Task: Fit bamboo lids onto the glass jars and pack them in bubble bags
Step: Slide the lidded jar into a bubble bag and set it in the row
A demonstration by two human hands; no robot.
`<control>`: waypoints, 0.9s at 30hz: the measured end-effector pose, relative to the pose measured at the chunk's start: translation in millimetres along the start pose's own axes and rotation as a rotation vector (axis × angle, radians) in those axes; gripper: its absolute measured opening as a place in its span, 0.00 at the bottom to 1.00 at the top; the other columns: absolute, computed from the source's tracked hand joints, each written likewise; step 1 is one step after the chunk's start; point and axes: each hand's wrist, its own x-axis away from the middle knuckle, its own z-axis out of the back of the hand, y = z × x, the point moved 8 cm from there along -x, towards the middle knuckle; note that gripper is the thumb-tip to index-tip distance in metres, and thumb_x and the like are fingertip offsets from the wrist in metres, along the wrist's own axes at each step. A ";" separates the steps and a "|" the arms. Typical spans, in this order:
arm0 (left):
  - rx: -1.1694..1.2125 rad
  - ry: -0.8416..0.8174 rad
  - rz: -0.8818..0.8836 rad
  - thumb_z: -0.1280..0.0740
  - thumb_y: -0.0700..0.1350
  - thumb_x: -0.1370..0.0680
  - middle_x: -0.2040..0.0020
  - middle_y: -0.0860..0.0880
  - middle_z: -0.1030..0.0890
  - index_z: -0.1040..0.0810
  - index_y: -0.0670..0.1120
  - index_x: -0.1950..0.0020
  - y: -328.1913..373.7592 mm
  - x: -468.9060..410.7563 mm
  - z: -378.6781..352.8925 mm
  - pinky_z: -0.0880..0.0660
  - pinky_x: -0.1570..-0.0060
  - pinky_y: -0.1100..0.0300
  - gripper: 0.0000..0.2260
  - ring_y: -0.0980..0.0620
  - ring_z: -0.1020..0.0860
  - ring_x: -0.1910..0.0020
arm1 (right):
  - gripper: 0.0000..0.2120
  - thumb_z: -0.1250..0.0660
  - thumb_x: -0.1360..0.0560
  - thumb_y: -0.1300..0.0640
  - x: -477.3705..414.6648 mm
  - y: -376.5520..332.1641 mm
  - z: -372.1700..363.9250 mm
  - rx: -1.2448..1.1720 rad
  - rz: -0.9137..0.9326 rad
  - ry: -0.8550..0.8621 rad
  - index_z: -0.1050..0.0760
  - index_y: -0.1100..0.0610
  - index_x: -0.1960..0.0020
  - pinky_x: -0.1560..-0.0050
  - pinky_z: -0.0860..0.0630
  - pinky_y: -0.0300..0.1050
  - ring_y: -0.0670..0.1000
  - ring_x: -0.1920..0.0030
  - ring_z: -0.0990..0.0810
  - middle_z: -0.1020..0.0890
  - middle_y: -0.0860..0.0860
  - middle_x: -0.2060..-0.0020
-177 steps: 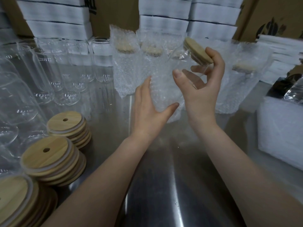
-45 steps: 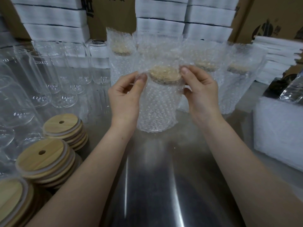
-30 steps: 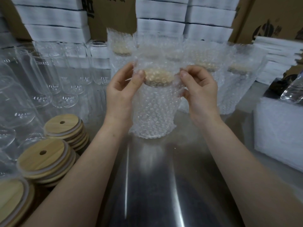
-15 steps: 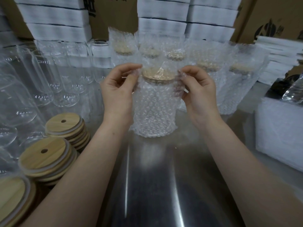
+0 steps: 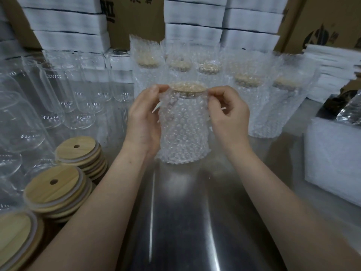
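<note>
- At frame centre, our left hand (image 5: 142, 118) and right hand (image 5: 228, 114) each pinch the top edge of the bubble bag (image 5: 166, 153), fingers curled.
- Inside it a glass jar (image 5: 182, 122) stands upright, capped by a bamboo lid (image 5: 188, 88).

glossy metal table (image 5: 185, 222); wood lids (image 5: 56, 186)

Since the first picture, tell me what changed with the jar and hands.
The lidded jar, earlier tilted in the right hand, now stands bagged on the steel table. The left hand and right hand pinch the top of the bubble bag, pulled down to the bamboo lid. Lid stacks, empty glass jars and packed jars stayed put.
</note>
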 end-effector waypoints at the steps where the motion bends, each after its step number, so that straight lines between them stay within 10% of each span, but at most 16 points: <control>1: 0.002 0.024 0.004 0.30 0.44 0.28 0.54 0.48 0.19 0.19 0.47 0.55 -0.8 0.6 1.9 0.29 0.46 0.49 0.04 0.46 0.23 0.49 | 0.06 0.36 0.22 0.60 0.6 -2.3 -1.7 0.037 0.011 -0.022 0.23 0.53 0.55 0.61 0.31 0.31 0.38 0.63 0.25 0.22 0.40 0.64; 8: 0.024 0.033 0.007 0.32 0.32 0.26 0.47 0.46 0.21 0.26 0.48 0.42 -5.0 2.1 -4.0 0.22 0.46 0.56 0.16 0.52 0.19 0.49 | 0.42 0.42 0.38 0.23 0.1 1.1 -22.1 0.319 -0.148 -0.252 0.23 0.52 0.37 0.46 0.31 0.34 0.39 0.45 0.28 0.26 0.48 0.43; 12: -0.089 0.134 0.239 0.30 0.41 0.24 0.42 0.46 0.17 0.35 0.46 0.25 -19.6 0.1 -1.2 0.30 0.31 0.50 0.28 0.47 0.24 0.33 | 0.40 0.29 0.32 0.34 2.2 7.3 -28.8 0.257 -0.240 -0.337 0.33 0.52 0.27 0.38 0.35 0.37 0.41 0.37 0.32 0.32 0.48 0.35; 15: -0.222 0.033 0.399 0.31 0.53 0.23 0.48 0.46 0.15 0.22 0.42 0.37 -28.0 5.8 -12.6 0.18 0.54 0.54 0.19 0.48 0.15 0.50 | 0.17 0.24 0.29 0.47 -2.2 13.3 -26.8 0.154 -0.276 -0.359 0.29 0.40 0.46 0.43 0.26 0.36 0.32 0.47 0.25 0.25 0.41 0.45; 17: -0.225 0.036 0.390 0.30 0.53 0.23 0.53 0.48 0.14 0.20 0.43 0.39 -28.8 4.1 -18.2 0.19 0.62 0.57 0.18 0.50 0.15 0.54 | 0.18 0.24 0.29 0.53 -7.9 14.3 -23.1 0.106 -0.274 -0.348 0.32 0.37 0.55 0.56 0.25 0.28 0.24 0.58 0.26 0.27 0.32 0.56; 22: -0.256 0.088 0.264 0.25 0.52 0.28 0.31 0.45 0.25 0.32 0.43 0.27 -38.4 -8.2 -22.0 0.33 0.30 0.45 0.33 0.44 0.28 0.30 | 0.28 0.24 0.31 0.56 -18.9 22.1 -16.7 0.113 -0.303 -0.294 0.27 0.49 0.33 0.41 0.25 0.39 0.39 0.40 0.25 0.22 0.46 0.39; 27: -0.337 -0.016 0.234 0.30 0.52 0.24 0.28 0.44 0.28 0.31 0.44 0.26 -50.1 -26.0 -36.4 0.37 0.27 0.47 0.28 0.51 0.31 0.28 | 0.36 0.23 0.33 0.48 -26.8 37.2 -2.9 0.258 -0.298 -0.114 0.32 0.51 0.28 0.47 0.33 0.35 0.44 0.45 0.28 0.27 0.50 0.41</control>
